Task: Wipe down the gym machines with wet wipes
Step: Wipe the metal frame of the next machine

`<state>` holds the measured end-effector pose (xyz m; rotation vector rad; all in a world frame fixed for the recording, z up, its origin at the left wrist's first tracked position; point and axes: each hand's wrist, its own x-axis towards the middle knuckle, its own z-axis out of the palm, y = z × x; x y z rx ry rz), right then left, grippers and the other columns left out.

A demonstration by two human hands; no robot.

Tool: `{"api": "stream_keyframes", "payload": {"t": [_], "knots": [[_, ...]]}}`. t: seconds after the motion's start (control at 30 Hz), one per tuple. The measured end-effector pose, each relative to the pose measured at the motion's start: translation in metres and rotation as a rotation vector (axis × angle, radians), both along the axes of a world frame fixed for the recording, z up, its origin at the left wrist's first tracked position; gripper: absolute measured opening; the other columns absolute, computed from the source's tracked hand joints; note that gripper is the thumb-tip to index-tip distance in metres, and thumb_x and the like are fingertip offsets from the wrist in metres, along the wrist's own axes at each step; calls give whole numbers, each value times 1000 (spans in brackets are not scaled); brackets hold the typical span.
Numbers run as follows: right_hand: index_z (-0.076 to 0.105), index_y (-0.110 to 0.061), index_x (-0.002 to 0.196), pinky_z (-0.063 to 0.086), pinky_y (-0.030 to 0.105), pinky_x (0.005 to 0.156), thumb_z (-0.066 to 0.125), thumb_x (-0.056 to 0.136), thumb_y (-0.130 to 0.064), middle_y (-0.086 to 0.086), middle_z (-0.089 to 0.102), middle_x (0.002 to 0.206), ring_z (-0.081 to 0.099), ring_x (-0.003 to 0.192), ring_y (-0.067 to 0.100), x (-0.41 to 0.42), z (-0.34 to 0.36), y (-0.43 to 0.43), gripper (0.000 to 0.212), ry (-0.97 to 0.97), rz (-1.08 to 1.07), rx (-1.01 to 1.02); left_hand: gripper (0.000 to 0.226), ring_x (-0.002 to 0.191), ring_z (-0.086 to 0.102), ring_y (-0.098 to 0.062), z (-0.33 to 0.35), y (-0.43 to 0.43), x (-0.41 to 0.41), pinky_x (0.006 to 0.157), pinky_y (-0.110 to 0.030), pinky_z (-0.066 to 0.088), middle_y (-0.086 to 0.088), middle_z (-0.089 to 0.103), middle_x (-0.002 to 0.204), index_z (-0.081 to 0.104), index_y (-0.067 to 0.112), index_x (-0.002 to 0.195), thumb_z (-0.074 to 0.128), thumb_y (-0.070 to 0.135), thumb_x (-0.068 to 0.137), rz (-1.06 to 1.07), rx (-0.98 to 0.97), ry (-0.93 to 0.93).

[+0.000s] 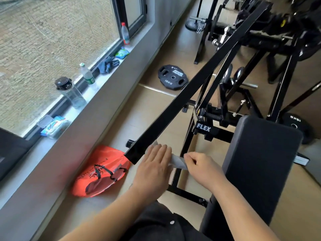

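The wipe [178, 161], a pale grey sheet, is stretched between both hands at the lower end of the black sloping bar [182, 94] of the machine [243, 94], with one corner showing just above the knuckles against the bar. The left hand [154, 164] lies flat over the wipe by the bar's end, its fingers straight and close together, pressing and not gripping. The right hand [201, 166] pinches the wipe's free end between thumb and forefinger, with the other fingers curled in. This looks like the start of a pass on the bar: the wipe is being spread or folded round its end, and the long run of the bar above looks yet to be done. The next move likely calls for wrapping the wipe onto the bar's faces and sliding it upward with steady pressure, the right hand keeping the sheet taut so it does not bunch. The pad [260, 162] of the seat sits just right of the hands. On the floor [156, 105] below the bar's end lies an orange bag [100, 171], close to the wall, and a weight plate [172, 77] lies farther along. On the sill [104, 80] by the window, a wipes pack [53, 128] with its lid open sits at the near end, then bottles [73, 93] and dark gloves [108, 64] farther down.
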<state>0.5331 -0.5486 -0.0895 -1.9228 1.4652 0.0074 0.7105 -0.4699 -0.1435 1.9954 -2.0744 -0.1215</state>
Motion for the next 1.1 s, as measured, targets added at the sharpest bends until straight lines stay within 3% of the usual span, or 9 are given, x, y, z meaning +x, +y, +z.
{"api": "stream_keyframes", "payload": {"t": [0.13,0.2,0.33,0.53,0.7,0.83,0.9,1.03,1.1], "knots": [[64,-28,93,47,30,68,34,109,-39,-13,68,90,62,85,9,4,-1,-1,35,91,-8,-1,61,155,25,-24,0,8,-44,127,-46,20,-8,37,163,41,9,155,38,31,99,-78,3,181],[66,-33,96,42,27,64,37,109,-43,-15,68,91,60,86,5,-1,-2,-4,33,66,-21,61,60,150,37,-22,8,7,-36,125,-43,27,-4,48,157,44,12,154,39,20,94,-102,21,382],[70,-41,101,46,27,64,45,104,-56,-20,71,91,63,86,-1,3,0,-7,30,1,-25,94,50,113,64,-24,28,-4,-9,91,-39,55,-1,69,126,57,21,140,41,9,94,-19,61,582],[69,-31,95,48,12,62,59,103,-31,-15,70,85,65,84,3,13,3,4,13,-346,-174,-42,51,137,47,-15,35,-32,1,115,-29,39,5,50,152,52,20,148,57,11,98,122,91,550],[58,-26,99,54,23,68,49,108,-24,-12,65,85,65,84,9,24,19,6,13,-515,-119,-51,58,109,65,-5,54,-37,14,101,-33,52,22,66,107,51,36,145,65,27,90,110,306,884],[52,-30,95,52,25,68,47,109,-26,-20,62,87,62,82,7,46,27,1,15,-547,-117,-106,7,68,62,-2,71,-41,31,67,-22,53,-1,69,79,70,14,89,64,12,87,79,294,904],[53,-29,96,53,32,70,48,108,-27,-20,63,85,63,82,6,58,29,0,13,-539,-110,-169,7,64,61,-8,78,-40,41,63,-24,51,0,67,71,67,13,77,65,10,84,145,246,921],[57,-28,101,54,40,70,49,107,-31,-15,65,83,64,80,7,78,29,-12,10,-496,-58,-270,20,57,52,-13,81,-34,76,55,-26,42,1,58,64,64,10,78,76,23,88,285,277,956],[59,-29,105,54,43,66,49,107,-35,-12,69,85,66,79,13,91,25,-20,12,-410,-1,-316,19,62,61,-14,84,-31,95,56,-23,47,-5,65,71,63,4,87,71,18,97,317,320,1191]]}}
